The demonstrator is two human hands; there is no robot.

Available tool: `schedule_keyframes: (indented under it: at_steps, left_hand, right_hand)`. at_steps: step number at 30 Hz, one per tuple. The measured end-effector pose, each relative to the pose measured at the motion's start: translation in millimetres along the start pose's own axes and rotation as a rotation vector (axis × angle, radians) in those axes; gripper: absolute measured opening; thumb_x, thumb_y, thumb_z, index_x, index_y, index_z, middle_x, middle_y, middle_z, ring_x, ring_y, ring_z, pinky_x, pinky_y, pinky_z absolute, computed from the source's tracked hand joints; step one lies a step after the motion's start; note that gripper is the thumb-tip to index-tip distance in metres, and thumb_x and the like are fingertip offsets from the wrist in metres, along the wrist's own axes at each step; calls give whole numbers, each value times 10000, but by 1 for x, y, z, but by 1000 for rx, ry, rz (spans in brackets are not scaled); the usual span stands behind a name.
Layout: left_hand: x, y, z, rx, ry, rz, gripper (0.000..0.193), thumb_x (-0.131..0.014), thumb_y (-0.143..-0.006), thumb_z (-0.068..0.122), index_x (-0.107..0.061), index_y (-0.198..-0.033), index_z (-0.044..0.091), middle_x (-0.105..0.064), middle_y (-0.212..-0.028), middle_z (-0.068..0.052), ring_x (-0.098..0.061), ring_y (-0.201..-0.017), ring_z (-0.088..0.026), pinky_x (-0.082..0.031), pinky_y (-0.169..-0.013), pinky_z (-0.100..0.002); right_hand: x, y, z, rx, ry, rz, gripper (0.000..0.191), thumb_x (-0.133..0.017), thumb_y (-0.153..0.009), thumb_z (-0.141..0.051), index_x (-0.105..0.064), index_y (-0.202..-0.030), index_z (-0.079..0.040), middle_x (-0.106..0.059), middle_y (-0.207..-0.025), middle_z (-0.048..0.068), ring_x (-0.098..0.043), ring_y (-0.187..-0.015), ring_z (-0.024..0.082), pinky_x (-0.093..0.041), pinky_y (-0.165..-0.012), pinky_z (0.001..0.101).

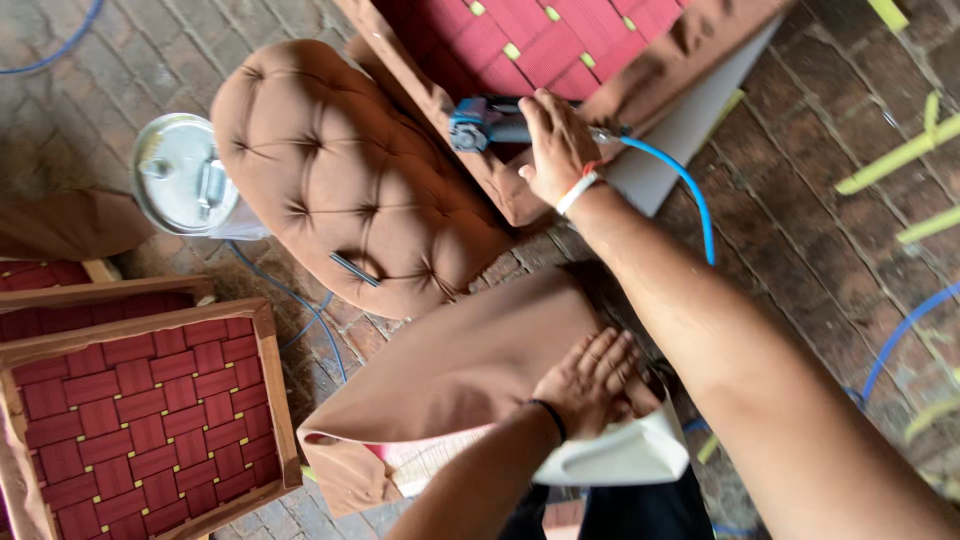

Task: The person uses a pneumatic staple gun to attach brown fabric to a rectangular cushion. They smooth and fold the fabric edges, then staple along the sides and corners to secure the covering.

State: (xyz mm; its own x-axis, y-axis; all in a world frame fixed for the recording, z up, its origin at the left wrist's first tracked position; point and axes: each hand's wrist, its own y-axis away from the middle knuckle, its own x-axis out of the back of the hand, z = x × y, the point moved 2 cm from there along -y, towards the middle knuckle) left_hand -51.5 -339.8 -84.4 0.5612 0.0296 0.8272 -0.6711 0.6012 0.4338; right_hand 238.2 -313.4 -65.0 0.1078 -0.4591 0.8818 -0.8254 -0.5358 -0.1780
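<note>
Right hand (556, 145) at upper centre of the frame, grip wrapped around a blue pneumatic staple gun (480, 122), nose pressed against the brown fabric edge (500, 190) of an upturned seat frame (560, 45) with red webbing, apparently so the cloth stays taut over the wood. Blue air hose (690, 190) trailing from the tool toward the right, slack and clear of the arm. Left hand (590, 380) at lower centre, fingers flat and spread, no grip closed on anything, pressing down a brown fabric-covered cushion (450, 370) with a white underside, seemingly to hold it steady on the lap. Tufted brown buttoned pad (340, 170) lying on the brick floor (820, 230) at centre left, touching the frame. Round metal can lid (180, 175) at upper left; second webbed wooden frame (150, 420) at lower left, well apart from both hands.
</note>
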Motion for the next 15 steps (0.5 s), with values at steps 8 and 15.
schedule_keyframes:
  at_steps: [8,15]
  left_hand:
    - [-4,0,-12,-19,-65,73,793,-336,-1015,581,-241,-1623,81,-164,-1721,-130,-134,-1584,-297,-64,-1272,-471]
    - [6,1,-6,-14,-63,43,834,-367,-980,600,-225,-1621,86,-156,-1716,-119,-121,-1579,-304,-69,-1265,-473]
  right_hand:
    - [-15,-57,-1,-100,81,-600,860,-849,-782,-275,-397,-1478,-52,-692,-1143,239,-660,-1090,416,-511,-943,519]
    - [83,43,-2,148,45,-450,555,-822,-759,-269,-629,-1259,-125,-748,-868,172,-733,-806,386,-565,-782,530]
